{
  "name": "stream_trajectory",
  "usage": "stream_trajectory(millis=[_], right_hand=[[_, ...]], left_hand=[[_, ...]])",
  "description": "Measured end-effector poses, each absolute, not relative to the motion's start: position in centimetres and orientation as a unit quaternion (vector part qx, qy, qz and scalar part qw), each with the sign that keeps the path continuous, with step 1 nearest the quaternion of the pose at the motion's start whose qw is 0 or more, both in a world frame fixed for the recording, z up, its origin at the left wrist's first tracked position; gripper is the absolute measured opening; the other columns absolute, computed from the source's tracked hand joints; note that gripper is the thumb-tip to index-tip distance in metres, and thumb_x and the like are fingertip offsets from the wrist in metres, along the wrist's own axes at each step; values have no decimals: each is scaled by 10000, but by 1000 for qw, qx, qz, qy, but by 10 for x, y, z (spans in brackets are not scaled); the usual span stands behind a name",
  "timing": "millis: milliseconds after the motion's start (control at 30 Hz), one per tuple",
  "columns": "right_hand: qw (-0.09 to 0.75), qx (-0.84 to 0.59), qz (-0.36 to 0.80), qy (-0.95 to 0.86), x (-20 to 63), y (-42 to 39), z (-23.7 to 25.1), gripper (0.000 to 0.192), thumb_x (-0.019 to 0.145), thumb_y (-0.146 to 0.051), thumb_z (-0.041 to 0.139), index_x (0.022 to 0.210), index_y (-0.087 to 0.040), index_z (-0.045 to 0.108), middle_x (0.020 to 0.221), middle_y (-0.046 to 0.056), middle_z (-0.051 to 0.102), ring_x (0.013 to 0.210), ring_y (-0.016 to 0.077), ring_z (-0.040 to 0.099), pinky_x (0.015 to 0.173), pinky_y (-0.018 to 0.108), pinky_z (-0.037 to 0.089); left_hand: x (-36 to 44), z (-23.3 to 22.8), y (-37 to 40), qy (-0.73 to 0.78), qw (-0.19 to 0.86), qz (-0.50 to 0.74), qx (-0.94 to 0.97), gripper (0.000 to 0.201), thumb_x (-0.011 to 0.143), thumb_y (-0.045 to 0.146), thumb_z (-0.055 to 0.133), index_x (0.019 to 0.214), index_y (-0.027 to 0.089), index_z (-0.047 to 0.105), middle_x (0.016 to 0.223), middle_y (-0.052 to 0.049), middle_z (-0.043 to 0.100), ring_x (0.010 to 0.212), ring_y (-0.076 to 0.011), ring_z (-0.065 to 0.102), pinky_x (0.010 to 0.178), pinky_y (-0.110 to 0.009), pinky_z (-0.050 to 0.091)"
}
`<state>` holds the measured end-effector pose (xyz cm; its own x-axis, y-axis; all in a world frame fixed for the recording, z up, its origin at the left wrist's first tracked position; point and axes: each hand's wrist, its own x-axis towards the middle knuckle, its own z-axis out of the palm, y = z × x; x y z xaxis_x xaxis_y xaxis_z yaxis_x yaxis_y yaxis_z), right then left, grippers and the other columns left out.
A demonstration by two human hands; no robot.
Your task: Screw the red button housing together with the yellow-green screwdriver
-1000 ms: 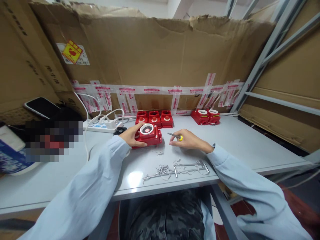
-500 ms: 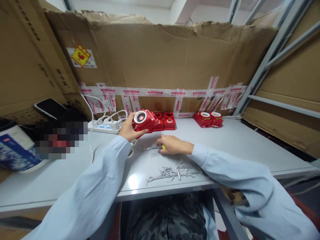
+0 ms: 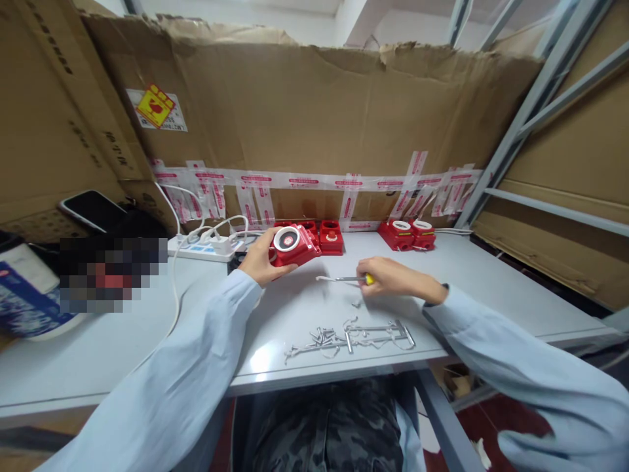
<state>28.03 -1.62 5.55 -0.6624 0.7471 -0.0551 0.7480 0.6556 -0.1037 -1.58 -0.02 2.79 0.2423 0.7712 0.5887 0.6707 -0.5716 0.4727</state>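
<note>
My left hand [image 3: 256,261] grips a red plastic housing with a white ring on its face [image 3: 292,242], lifted and tilted a little above the grey table [image 3: 481,288]. My right hand [image 3: 388,276] holds a small screwdriver with a yellow handle [image 3: 346,279], its shaft pointing left and low over the table. A tiny screw [image 3: 356,303] lies just below the right hand. A heap of screws and metal pins [image 3: 344,335] lies near the table's front edge.
More red housings stand along the cardboard back wall: two [image 3: 325,236] behind the held one, two with white rings [image 3: 411,233] to the right. A white power strip with cables [image 3: 204,248] and a phone [image 3: 91,211] sit at the left. Metal shelf posts [image 3: 511,124] rise at the right.
My left hand lifted the red housing off the table and holds it tilted. My right hand with the screwdriver swung left, then back to the right.
</note>
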Motion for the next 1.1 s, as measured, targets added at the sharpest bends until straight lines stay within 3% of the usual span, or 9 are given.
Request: stream_trajectory(millis=[200, 500, 700, 833, 933, 1000, 1100], right_hand=[[5, 404, -172, 898, 318, -57, 60, 111, 643, -186, 564, 750, -176, 591, 738, 12, 608, 652, 121, 503, 599, 222, 350], [62, 439, -166, 881, 325, -63, 49, 131, 658, -220, 563, 767, -181, 623, 772, 42, 618, 745, 167, 531, 643, 244, 367], [-32, 434, -122, 892, 316, -55, 61, 279, 785, -397, 558, 936, -179, 644, 776, 39, 629, 684, 146, 523, 635, 253, 347], [-108, 435, -113, 887, 290, -43, 71, 324, 852, -448, 483, 900, -170, 642, 629, 4, 561, 570, 112, 445, 565, 241, 293], [-121, 416, -119, 894, 273, -33, 73, 303, 858, -433, 482, 904, -172, 630, 642, 3, 563, 575, 109, 446, 561, 237, 286], [-110, 403, -104, 903, 263, -28, 72, 251, 846, -392, 506, 913, -178, 619, 658, 3, 570, 589, 111, 450, 565, 237, 281], [-87, 395, -73, 912, 251, -26, 72, 190, 810, -327, 549, 930, -188, 598, 669, 1, 581, 600, 117, 455, 561, 238, 263]], left_hand=[[-6, 19, -3, 398, 135, 330, 845, 671, 620, 324, 735, 1197, 181, 423, 1173, -89, 573, 1051, -265, 571, 913, -401, 448], [2, 7, -5, 392, 154, 263, 868, 653, 587, 301, 738, 1166, 194, 455, 1132, -72, 593, 1013, -271, 566, 858, -391, 459], [4, 2, -6, 406, 175, 240, 864, 724, 585, 372, 752, 1207, 196, 427, 1143, -83, 602, 1031, -284, 578, 882, -400, 447], [6, 4, -11, 397, 208, 232, 863, 740, 596, 429, 752, 1219, 203, 422, 1132, -76, 627, 1001, -270, 607, 853, -378, 467], [7, 7, -14, 401, 212, 253, 855, 777, 611, 471, 744, 1261, 218, 403, 1153, -75, 624, 1019, -267, 604, 876, -388, 459], [8, 10, -16, 393, 192, 292, 851, 732, 647, 469, 724, 1263, 217, 419, 1183, -85, 605, 1066, -267, 576, 923, -408, 431], [12, 16, -21, 347, 144, 367, 851, 510, 755, 417, 651, 1196, 210, 500, 1166, -89, 604, 1082, -244, 547, 946, -417, 409]])
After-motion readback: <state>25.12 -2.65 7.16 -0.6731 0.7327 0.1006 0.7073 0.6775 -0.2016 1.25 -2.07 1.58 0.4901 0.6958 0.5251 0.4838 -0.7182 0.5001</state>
